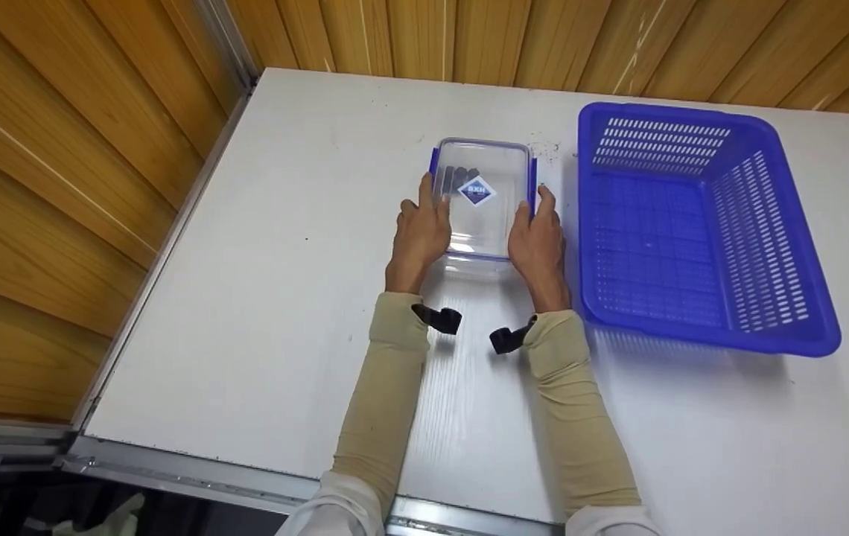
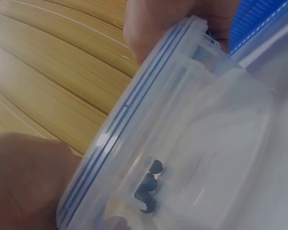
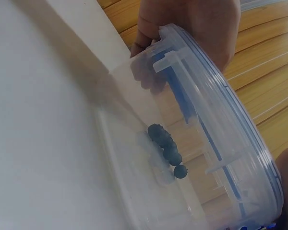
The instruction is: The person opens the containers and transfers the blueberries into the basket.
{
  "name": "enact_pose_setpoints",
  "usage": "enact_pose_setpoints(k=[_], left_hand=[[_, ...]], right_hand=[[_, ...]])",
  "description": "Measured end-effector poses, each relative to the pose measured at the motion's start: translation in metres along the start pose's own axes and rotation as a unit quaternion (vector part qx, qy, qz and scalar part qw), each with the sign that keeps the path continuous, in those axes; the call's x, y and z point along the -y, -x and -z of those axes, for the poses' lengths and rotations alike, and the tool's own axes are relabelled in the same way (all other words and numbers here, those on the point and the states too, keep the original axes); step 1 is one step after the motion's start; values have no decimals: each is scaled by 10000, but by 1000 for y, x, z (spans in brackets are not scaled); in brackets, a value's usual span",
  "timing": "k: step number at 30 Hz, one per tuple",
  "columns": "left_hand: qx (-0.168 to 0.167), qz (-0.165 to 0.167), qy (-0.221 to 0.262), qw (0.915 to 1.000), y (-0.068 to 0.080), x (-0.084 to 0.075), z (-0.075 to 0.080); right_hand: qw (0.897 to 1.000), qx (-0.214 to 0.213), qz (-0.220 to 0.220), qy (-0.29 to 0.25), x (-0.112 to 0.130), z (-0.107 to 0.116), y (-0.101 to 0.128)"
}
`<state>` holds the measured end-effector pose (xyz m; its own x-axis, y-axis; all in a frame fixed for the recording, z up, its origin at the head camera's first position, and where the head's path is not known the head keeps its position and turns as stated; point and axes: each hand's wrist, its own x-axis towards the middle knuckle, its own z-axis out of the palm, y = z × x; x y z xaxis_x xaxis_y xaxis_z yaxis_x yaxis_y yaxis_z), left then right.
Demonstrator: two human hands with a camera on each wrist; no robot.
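Note:
A clear plastic food container (image 1: 480, 232) with a transparent lid, blue side clips and a blue diamond label (image 1: 477, 191) sits on the white table. My left hand (image 1: 421, 232) grips its left long side, thumb along the lid edge. On the opposite side my right hand (image 1: 538, 237) holds it the same way, fingers along the right clip (image 1: 533, 175). Several dark, round-ended pieces (image 3: 165, 146) lie together inside, seen through the wall; the left wrist view shows these dark pieces (image 2: 149, 184) too.
A large blue plastic basket (image 1: 652, 331) with slotted walls stands just right of my right hand. Wood-plank walls (image 1: 424, 37) border the back and left of the table (image 1: 261, 313). A metal rail (image 1: 194, 476) runs along the front edge.

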<state>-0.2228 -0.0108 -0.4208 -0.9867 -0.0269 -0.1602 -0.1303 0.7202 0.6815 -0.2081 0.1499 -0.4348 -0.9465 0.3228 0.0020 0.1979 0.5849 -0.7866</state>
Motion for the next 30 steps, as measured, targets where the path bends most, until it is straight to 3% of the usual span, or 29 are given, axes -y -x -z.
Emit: enact_pose_setpoints(k=[6, 12, 19, 30], left_hand=[[-4, 108, 309, 9995, -2, 6, 1], [-295, -111, 646, 9974, -5, 11, 0], [-260, -137, 1219, 9921, -8, 17, 0], [-243, -44, 1450, 9891, -9, 18, 0]], right_hand=[[9995, 181, -197, -195, -2, 2, 0], [9983, 140, -56, -566, -3, 3, 1], [9954, 126, 58, -944, -6, 2, 1], [9955, -60, -309, -896, -12, 2, -2]])
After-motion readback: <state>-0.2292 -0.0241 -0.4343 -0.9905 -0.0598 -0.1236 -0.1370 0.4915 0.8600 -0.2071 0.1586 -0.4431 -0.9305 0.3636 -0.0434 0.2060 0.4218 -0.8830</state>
